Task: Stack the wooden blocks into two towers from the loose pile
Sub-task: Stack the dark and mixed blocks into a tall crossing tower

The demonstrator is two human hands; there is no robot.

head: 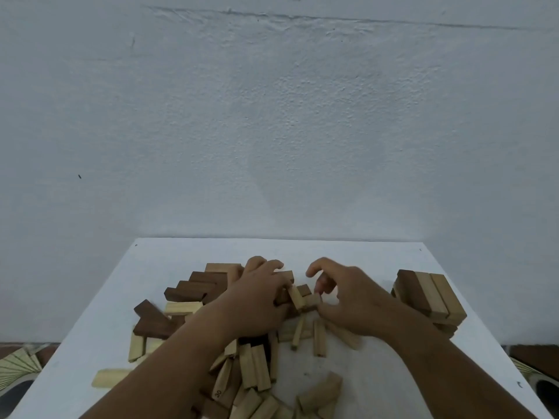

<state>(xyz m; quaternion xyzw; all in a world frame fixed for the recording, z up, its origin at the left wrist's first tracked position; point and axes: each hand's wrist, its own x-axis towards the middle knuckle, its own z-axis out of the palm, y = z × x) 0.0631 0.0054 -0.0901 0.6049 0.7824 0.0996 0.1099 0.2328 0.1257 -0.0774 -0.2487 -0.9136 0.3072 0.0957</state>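
A loose pile of light and dark wooden blocks (257, 367) covers the middle and near part of the white table (378, 376). My left hand (260, 297) reaches over the pile and pinches a light block (296, 297) at the centre. My right hand (354, 303) hovers beside it with curled fingers, its fingertips at a small dark block (313, 300); whether it holds that block is unclear. A short stack of blocks (429, 297), one dark and two light on top, stands at the right.
A fallen row of dark blocks (196, 285) leans at the left of the pile. A single light block (110, 378) lies near the table's left edge. A pale wall rises right behind the table. Striped mats lie on the floor at both sides.
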